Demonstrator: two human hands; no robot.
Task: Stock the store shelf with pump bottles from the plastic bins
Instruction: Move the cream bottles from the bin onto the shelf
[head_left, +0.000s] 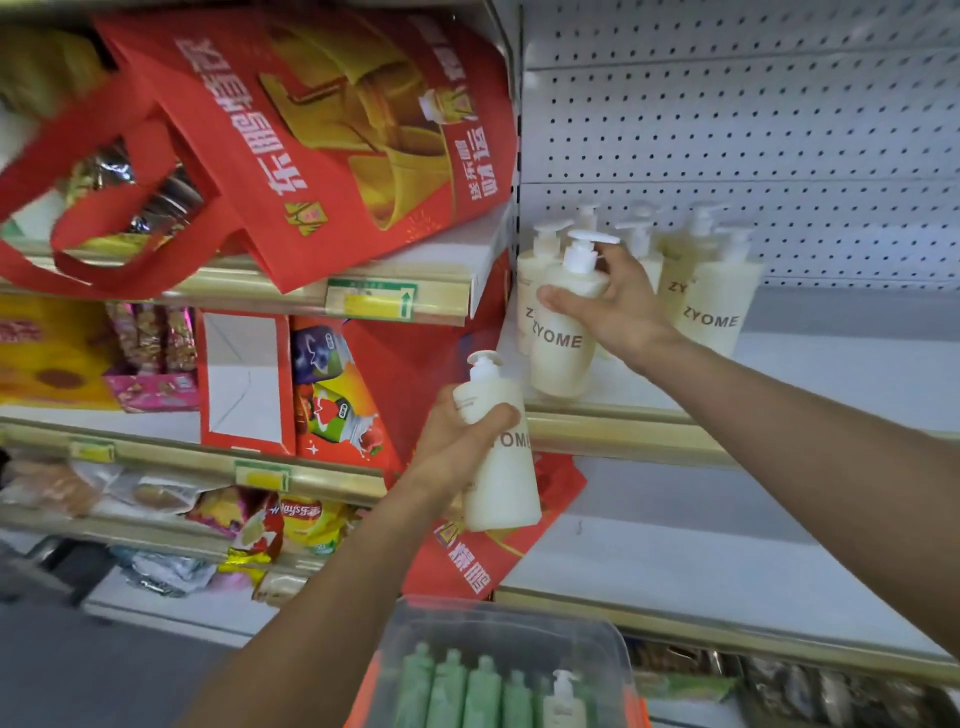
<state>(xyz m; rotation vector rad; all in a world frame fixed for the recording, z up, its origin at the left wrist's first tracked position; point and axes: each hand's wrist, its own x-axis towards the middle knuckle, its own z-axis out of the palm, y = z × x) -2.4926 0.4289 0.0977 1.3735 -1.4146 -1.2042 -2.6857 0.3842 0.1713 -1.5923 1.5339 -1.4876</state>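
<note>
My right hand (615, 306) grips a cream ZYOME pump bottle (561, 348) by its shoulder, its base on the white shelf (831, 374) near the front left corner. Several more cream pump bottles (714, 306) stand behind and to the right of it on that shelf. My left hand (457, 441) holds another cream pump bottle (501, 483) in the air below and left of the shelf edge, tilted slightly. A clear plastic bin (498, 670) at the bottom holds several green pump bottles (483, 696) and a cream one.
A red gift bag (332, 135) lies on the upper left shelf. Red boxes and snack packets (311, 519) fill the left shelves. A white pegboard back panel (753, 130) rises behind the bottles. A lower white shelf (675, 566) sits beneath.
</note>
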